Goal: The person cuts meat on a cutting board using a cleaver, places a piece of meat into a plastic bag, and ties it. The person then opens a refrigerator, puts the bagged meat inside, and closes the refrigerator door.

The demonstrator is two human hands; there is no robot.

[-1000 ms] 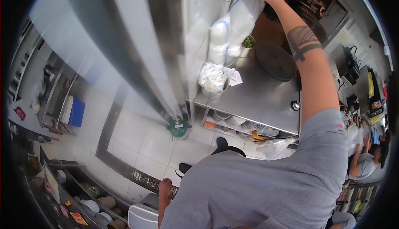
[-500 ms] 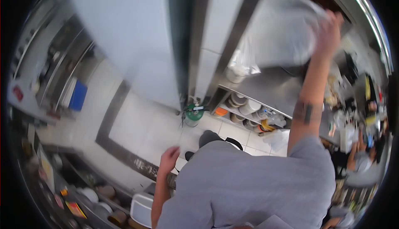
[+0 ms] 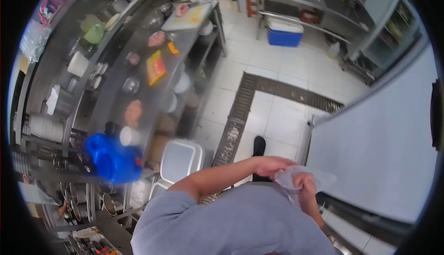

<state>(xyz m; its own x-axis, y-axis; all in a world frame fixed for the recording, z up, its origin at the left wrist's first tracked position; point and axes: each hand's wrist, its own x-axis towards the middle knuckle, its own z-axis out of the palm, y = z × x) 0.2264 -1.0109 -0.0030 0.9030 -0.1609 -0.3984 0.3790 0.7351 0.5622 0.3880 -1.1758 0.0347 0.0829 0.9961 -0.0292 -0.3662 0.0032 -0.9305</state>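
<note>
A thin translucent plastic bag (image 3: 326,179) is held in front of my chest. My right hand (image 3: 304,185) is closed in a fist around it, and part of the bag spreads out to the right. At the bag's left side my left hand (image 3: 273,166) has its fingers over the plastic, with the thumb side partly hidden. Both hands are close together, above the floor and beside a large pale door or panel (image 3: 379,130).
At left runs a steel counter (image 3: 108,102) with raw meat pieces (image 3: 133,113), a yellow-red packet (image 3: 156,67), a cutting board (image 3: 187,17) and a blue jug (image 3: 113,160). A lidded plastic tub (image 3: 180,161) stands below. A blue cooler (image 3: 284,36) and floor drain (image 3: 236,116) lie ahead.
The view has swung left towards the counter. My right hand has come down from the raised plastic at upper right to my chest, and my left hand has risen to the bag.
</note>
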